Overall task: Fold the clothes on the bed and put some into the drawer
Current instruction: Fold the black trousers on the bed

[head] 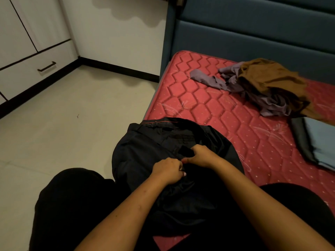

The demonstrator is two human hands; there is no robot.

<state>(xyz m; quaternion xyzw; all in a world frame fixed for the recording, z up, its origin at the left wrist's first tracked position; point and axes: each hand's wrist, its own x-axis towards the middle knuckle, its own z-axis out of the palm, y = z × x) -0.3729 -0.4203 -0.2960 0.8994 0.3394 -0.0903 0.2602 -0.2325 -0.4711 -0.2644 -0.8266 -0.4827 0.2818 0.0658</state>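
Closest in, both hands sit side by side, almost touching, each clamped on the same black garment (154, 147). The left hand (167, 172) has its fingers curled into a bunch of the cloth. The right hand (201, 155) pinches a fold just beyond it, beside a small dark tab or flap. The garment lies rumpled across the person's lap and the near corner of the bed (199, 98), and its far edge, trimmed with a thin red line, hangs out toward the floor (72, 115).

This looks like the start of folding this one piece: the cloth is gathered at the middle, not yet laid flat. The next move probably calls for spreading it out, finding its edges or seams and smoothing it on the mattress before any fold is made.

Further along the bed to the right lies a small folded stack (315, 142) of grey and blue cloth. Past it lies a loose heap of clothes (262, 87), brown and purple, yet to be folded. Across the floor on the far left, the drawer (27, 77) is closed, with its handle (46, 66) facing the room.
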